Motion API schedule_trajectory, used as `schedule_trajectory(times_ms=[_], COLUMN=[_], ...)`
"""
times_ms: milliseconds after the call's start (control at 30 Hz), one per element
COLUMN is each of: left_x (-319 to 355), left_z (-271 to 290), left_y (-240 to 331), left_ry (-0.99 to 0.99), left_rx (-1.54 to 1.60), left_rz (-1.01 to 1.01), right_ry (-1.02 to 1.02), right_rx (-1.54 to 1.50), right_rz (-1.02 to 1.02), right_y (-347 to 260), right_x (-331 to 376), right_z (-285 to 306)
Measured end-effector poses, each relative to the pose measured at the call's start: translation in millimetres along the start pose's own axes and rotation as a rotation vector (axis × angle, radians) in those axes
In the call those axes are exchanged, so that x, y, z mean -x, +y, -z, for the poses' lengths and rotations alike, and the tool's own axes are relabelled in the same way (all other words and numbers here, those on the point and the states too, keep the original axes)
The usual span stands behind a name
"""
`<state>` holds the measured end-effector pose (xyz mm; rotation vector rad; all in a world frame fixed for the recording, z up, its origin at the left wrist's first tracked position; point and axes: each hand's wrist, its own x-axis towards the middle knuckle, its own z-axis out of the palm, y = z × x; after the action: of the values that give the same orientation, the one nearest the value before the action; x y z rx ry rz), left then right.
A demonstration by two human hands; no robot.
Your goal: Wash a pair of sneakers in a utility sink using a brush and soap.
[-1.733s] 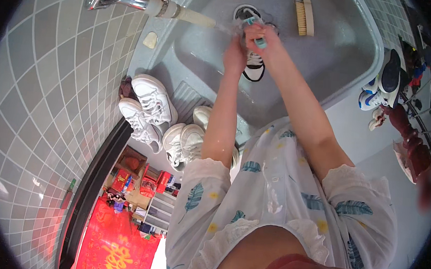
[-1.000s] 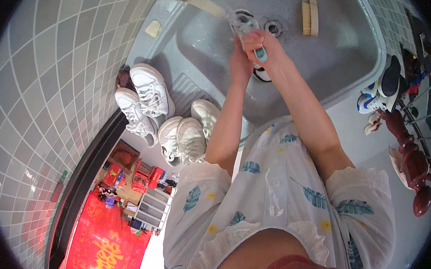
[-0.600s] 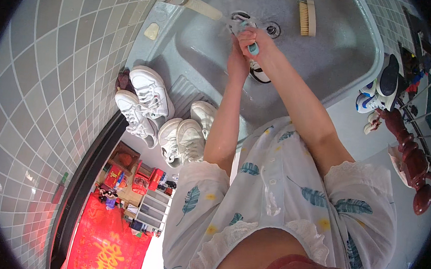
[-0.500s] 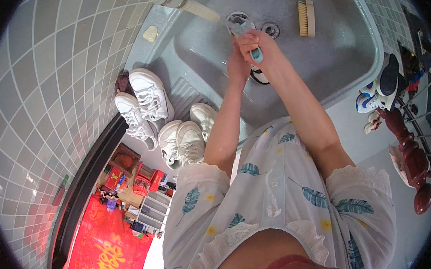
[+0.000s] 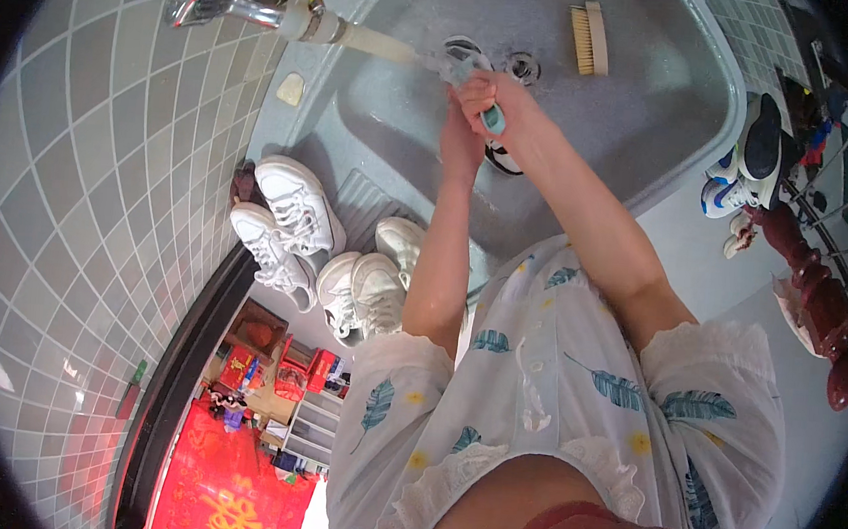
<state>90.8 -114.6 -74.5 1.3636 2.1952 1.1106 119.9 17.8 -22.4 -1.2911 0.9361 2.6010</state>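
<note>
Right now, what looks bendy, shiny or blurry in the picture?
In the head view, the wall tiles curve and the corners go black; also in the head view, glare spots shine low on those tiles, and splashing water near the right hand looks blurry.

Two hands, one wooden brush

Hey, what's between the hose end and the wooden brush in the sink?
In the head view, splashing water and the far end of the shoe lie between the hose and wooden brush; the round drain sits slightly nearer you.
</note>
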Motion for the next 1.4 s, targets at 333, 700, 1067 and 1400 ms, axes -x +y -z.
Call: schedule_trajectory(times_ms=[333,700,1067,1400], left_x=[-7.6,0.4,3.1,-65.7], left_z=[-10.2,-4.5,3.4,20.0], left_y=[-1.4,-5.0,-1.9,-48.3], left_ry=[0.142,-0.160,-0.127,-0.097], left_rx=[0.319,0.059,0.108,-0.331], left_rz=[-0.032,0.457,0.496,0.298], right_ry=[0.016,0.071,0.059,0.114], right_rx=[0.012,0.125,-0.017,0.502], right_rz=[0.035,0.079,-0.092,0.138], right_y=[-2.7,-10.4,-7.7,-8.0], right_x=[-9.6,-8.4,-4.8,7.1], right_z=[2.2,-1.0,4.3,52.6])
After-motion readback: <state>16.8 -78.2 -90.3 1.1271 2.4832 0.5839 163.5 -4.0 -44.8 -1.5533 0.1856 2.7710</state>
